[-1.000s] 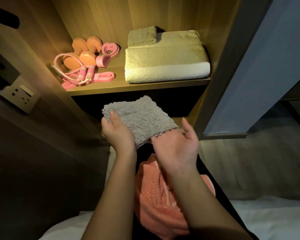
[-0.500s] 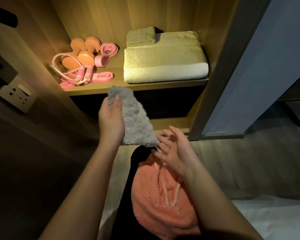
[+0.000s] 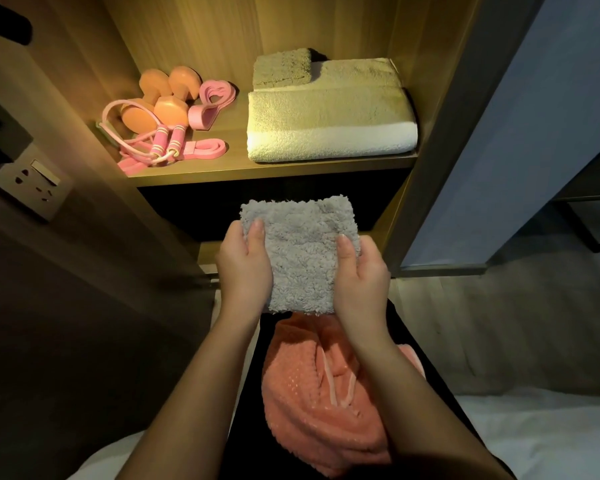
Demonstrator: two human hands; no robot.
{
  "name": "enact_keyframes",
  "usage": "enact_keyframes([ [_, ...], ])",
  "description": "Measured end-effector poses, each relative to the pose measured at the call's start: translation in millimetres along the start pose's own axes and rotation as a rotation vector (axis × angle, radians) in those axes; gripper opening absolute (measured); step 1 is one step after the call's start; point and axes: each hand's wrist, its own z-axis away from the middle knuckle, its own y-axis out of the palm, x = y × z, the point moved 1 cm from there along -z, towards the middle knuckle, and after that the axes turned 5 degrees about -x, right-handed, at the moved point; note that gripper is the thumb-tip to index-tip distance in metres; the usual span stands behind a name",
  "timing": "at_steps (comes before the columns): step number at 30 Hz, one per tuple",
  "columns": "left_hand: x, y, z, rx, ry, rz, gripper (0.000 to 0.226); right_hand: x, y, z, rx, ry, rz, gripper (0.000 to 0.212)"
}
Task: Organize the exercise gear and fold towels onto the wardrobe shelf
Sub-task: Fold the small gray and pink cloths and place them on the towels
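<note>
Now the right hand (image 3: 361, 275) is gripping again beside the left hand (image 3: 245, 268), both holding the folded grey towel (image 3: 302, 251) flat just below the wardrobe shelf (image 3: 274, 173), so placing is probably coming next.

Four towels are counted: one large towel (image 3: 329, 133), one small towel (image 3: 281, 68), one grey towel (image 3: 302, 251), one coral towel (image 3: 309, 414). Two orange dumbbells (image 3: 170, 111), one skipping rope (image 3: 160, 142) (two handles) and two pink bands (image 3: 211, 98) are also counted.

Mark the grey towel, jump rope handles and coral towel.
grey towel (image 3: 302, 251): head view, centre of its top face.
jump rope handles (image 3: 176, 138): head view, on one striped grip.
coral towel (image 3: 291, 400): head view, its left half.
</note>
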Motion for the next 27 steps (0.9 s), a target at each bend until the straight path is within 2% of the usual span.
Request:
enact_keyframes([
  [3, 5, -4, -2, 0.044, -0.015, 0.025, 0.032, -5, -2, -2, 0.095, 0.090, -0.066, 0.034],
  [6, 5, -10, -2, 0.115, 0.069, 0.046, 0.028, -5, -7, -11, 0.250, 0.252, -0.129, 0.036],
  [8, 3, -13, 0, 0.161, 0.142, 0.039, 0.026, -2, -5, -15, 0.283, 0.321, -0.120, 0.034],
  [10, 0, -15, 4, 0.183, 0.208, 0.040, 0.028, 0, -2, -17, 0.211, 0.292, -0.090, 0.029],
  [13, 0, -15, 8, 0.112, 0.244, 0.023, 0.038, 3, 0, -16, 0.042, 0.121, -0.064, 0.031],
  [15, 0, -11, 9, 0.064, 0.204, 0.032, 0.040, 5, -1, -19, 0.006, 0.088, -0.098, 0.028],
  [17, -3, -5, 9, 0.056, 0.137, 0.046, 0.039, 3, -2, -26, 0.046, 0.157, -0.092, 0.028],
  [19, -5, -1, 4, 0.066, 0.091, 0.055, 0.038, 2, -5, -32, 0.199, 0.370, -0.184, 0.033],
  [21, -6, -1, -2, 0.070, 0.096, 0.040, 0.037, 4, -10, -34, 0.401, 0.673, -0.460, 0.037],
  [23, -5, -1, -7, 0.065, 0.101, 0.004, 0.038, 4, -15, -31, 0.539, 0.833, -0.654, 0.041],
  [25, -5, 0, -14, 0.067, 0.021, 0.000, 0.039, -2, -14, -28, 0.535, 0.823, -0.631, 0.035],
  [27, 1, 3, -20, 0.161, -0.223, 0.141, 0.031, -5, -11, -30, 0.439, 0.705, -0.466, 0.025],
])
